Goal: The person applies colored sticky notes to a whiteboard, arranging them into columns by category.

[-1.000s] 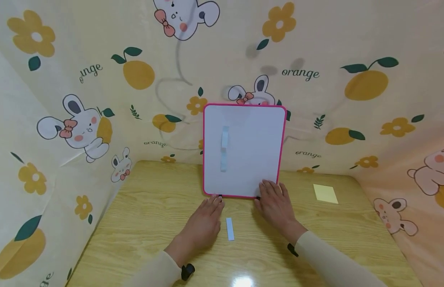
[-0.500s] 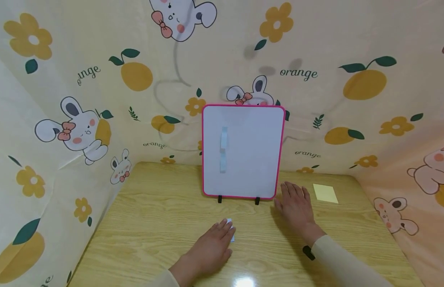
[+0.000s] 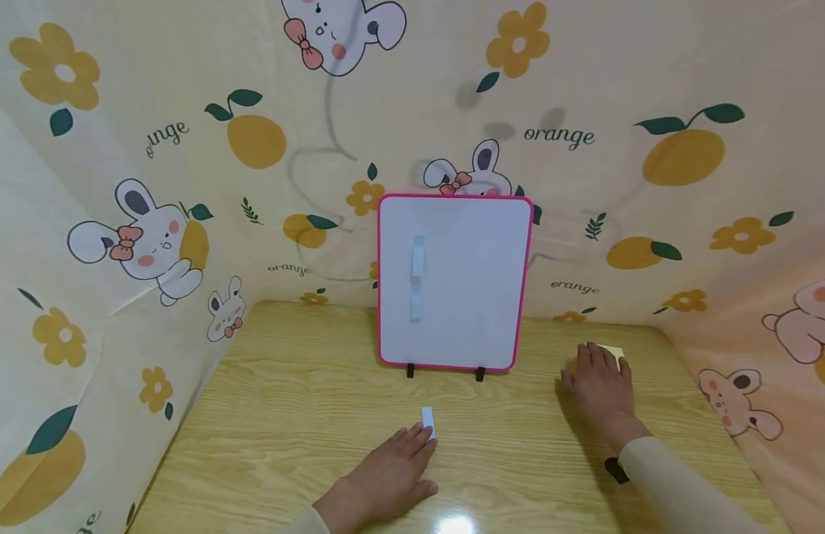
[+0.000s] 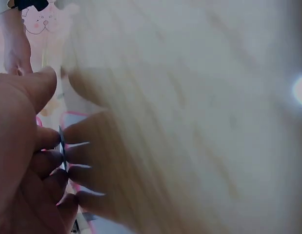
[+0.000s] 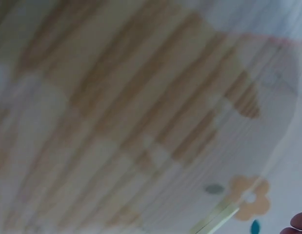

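My left hand lies low over the wooden table, its fingertips on a short light-blue paper strip; they cover the strip's near end. In the left wrist view the fingers are extended, with the strip's thin edge at their tips. To the right, my right hand reaches over a pale yellow sticky note, hiding most of it. Whether its fingers press the note cannot be made out. The note's edge and a few fingertips show at the right wrist view's lower right.
A pink-framed whiteboard stands upright at the back on two black feet. Light-blue strips run down its left part. Behind and beside the wooden table hangs a printed cloth with rabbits and oranges.
Both hands have left the whiteboard's lower edge. The left came down and back onto the loose blue strip. The right moved rightward to the yellow note.
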Demonstrator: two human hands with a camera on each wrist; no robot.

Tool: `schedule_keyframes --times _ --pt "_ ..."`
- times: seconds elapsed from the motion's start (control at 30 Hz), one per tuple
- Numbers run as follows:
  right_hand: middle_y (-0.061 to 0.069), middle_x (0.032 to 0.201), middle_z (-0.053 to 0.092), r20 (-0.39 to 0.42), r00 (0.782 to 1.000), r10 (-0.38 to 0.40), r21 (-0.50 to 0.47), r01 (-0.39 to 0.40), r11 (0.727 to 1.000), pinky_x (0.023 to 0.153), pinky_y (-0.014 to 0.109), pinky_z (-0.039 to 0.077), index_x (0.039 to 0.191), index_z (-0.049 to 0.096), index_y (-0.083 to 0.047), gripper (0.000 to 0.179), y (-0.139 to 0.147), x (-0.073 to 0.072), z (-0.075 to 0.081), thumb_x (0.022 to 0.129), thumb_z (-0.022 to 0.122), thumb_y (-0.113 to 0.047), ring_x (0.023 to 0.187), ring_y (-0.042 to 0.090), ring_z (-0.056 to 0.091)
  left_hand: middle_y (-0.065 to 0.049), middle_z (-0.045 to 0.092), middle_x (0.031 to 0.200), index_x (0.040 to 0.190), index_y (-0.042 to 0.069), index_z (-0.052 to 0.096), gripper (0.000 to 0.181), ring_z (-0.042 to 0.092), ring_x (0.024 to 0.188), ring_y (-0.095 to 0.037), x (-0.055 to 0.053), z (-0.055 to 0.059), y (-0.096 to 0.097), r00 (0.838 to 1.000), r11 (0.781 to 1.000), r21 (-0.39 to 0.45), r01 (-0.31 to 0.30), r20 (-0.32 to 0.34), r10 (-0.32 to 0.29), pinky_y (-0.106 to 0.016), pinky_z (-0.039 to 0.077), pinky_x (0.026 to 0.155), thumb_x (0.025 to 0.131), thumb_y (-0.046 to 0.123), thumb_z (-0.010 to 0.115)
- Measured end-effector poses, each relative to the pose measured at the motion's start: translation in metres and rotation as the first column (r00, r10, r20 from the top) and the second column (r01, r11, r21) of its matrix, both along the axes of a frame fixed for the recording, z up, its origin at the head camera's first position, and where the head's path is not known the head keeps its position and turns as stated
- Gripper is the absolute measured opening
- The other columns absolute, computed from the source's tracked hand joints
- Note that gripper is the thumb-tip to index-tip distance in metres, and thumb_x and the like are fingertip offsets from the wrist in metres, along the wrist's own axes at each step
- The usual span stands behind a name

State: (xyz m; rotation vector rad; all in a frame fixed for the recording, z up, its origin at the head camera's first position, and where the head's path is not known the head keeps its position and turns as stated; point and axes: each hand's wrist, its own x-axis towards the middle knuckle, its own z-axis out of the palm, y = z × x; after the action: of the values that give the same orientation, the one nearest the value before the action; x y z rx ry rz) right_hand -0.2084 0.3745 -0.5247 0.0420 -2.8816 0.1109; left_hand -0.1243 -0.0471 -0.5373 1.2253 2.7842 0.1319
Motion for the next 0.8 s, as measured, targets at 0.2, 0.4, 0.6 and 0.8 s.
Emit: schedule_keyframes --times 0.2,0.4,0.6,0.8 --pt "0.039 0.151 0.042 0.079 0.997 -0.024 0.014 0.022 1.000 0.109 0.083 0.028 0.148 0.040 0.015 0.067 0.023 0.002 -0.005 0.107 0.055 -0.036 0.140 0.058 0.037 -0.009 0.042 0.167 0.159 0.009 0.048 0.066 0.036 0.158 -0.025 -0.008 -0.002 -0.013 0.999 0.999 0.032 0.012 0.042 -0.013 -0.043 0.035 0.129 0.111 0.053 0.045" --pt "0.044 0.154 0.035 0.180 0.982 -0.048 -0.004 0.050 0.999 0.109 0.086 0.024 0.150 0.035 0.018 0.073 0.040 0.005 -0.006 0.109 0.051 -0.040 0.141 0.062 0.032 -0.008 0.044 0.166 0.158 0.009 0.050 0.061 0.036 0.158 -0.025 -0.019 -0.005 -0.030 0.997 0.998 0.065 0.006 0.083 -0.011 -0.044 0.032 0.130 0.111 0.048 0.047" --pt "0.044 0.158 0.029 0.234 0.971 -0.048 -0.018 0.054 0.998 0.111 0.087 0.020 0.153 0.030 0.019 0.078 0.049 0.005 -0.007 0.109 0.050 -0.043 0.144 0.062 0.027 -0.008 0.043 0.167 0.157 0.010 0.051 0.057 0.036 0.158 -0.027 -0.028 -0.004 -0.044 0.989 0.993 0.117 -0.001 0.149 -0.017 -0.046 0.032 0.130 0.111 0.044 0.049" --pt "0.043 0.160 0.025 0.258 0.966 -0.031 -0.022 0.038 0.999 0.113 0.087 0.016 0.155 0.026 0.018 0.082 0.054 0.004 -0.007 0.111 0.047 -0.048 0.146 0.063 0.023 -0.006 0.046 0.165 0.155 0.011 0.054 0.053 0.039 0.156 -0.026 -0.035 -0.002 -0.053 0.980 0.987 0.159 -0.021 0.196 -0.010 -0.046 0.034 0.129 0.112 0.041 0.050"
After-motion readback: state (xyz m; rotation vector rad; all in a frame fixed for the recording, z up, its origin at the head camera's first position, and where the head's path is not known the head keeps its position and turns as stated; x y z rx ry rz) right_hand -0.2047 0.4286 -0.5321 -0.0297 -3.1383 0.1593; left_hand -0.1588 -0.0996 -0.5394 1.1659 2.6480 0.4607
